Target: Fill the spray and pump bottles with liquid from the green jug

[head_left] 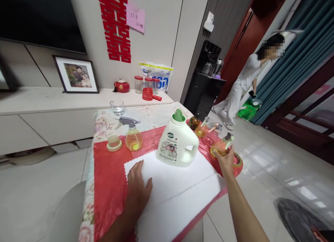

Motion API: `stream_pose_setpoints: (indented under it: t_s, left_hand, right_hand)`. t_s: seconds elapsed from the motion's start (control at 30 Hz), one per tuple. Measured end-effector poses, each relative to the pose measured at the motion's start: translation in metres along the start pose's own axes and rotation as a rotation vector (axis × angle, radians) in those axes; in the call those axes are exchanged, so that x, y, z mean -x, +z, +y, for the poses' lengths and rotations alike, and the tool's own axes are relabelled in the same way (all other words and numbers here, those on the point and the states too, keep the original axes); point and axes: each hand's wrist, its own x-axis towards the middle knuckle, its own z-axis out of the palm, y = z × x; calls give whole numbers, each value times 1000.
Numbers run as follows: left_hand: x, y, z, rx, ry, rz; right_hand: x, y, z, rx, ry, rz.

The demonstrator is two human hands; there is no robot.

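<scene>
My left hand (138, 186) rests open on the left part of a white cloth (180, 186), thumb apart from the fingers. At the table's right edge my right hand (226, 160) grips a small glass bottle (221, 144) with yellow liquid, a grey top and a pale tag. A red roll of tape (238, 165) lies beside that hand, partly hidden. On the cloth stands a white detergent jug (177, 144), its neck open with a green spout inside. The detergent cap (114, 143) sits to the left, near a spray bottle (134, 139) of yellow liquid with a grey trigger head.
More small bottles, amber (193, 122), yellow (200, 130) and pink (208, 141), line the table's right side. A glass cup (117, 108) stands at the back left. Red-lidded jars (138, 84) are on the cabinet behind. A person (244, 78) in white walks at the right.
</scene>
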Motion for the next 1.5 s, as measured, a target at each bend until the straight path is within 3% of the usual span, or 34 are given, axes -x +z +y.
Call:
stream_pose_setpoints:
  t_s: [0.27, 0.43, 0.57, 0.67, 0.77, 0.9, 1.0, 1.07, 1.13, 1.27, 1.43, 1.5]
  left_hand:
    - [3, 5, -8, -49, 63, -1]
    - [4, 6, -12, -24, 66, 27]
    - [1, 1, -7, 115, 73, 44]
    - [-10, -19, 20, 287, 51, -28]
    - [-30, -52, 68, 527, 64, -225]
    - [-62, -92, 121, 894, 37, -682]
    - [-75, -105, 130, 1166, -15, -933]
    - [-76, -107, 125, 1297, -98, -1005]
    - [-75, -106, 118, 1388, -188, -995]
    - [-72, -104, 114, 1426, -328, -848]
    - [-71, -98, 121, 1401, -437, -522]
    - [-71, -98, 120, 1389, -412, -481]
  right_hand:
    - [-6, 15, -10, -59, 77, -21]
    - [0, -3, -28, -165, 98, -73]
    - [29, -40, -53, -339, 12, -266]
    - [75, -65, -75, -475, -6, -526]
    - [126, -78, -99, -644, 75, -813]
    - [172, -78, -128, -787, 173, -1257]
    - [184, -71, -140, -782, 174, -1451]
    - [186, -66, -142, -812, 214, -1495]
    - [187, -61, -142, -855, 228, -1526]
    - [188, -48, -145, -829, 145, -1542]
    - [193, -34, -152, -766, -16, -1417]
    - [194, -30, -150, -723, -47, -1368]
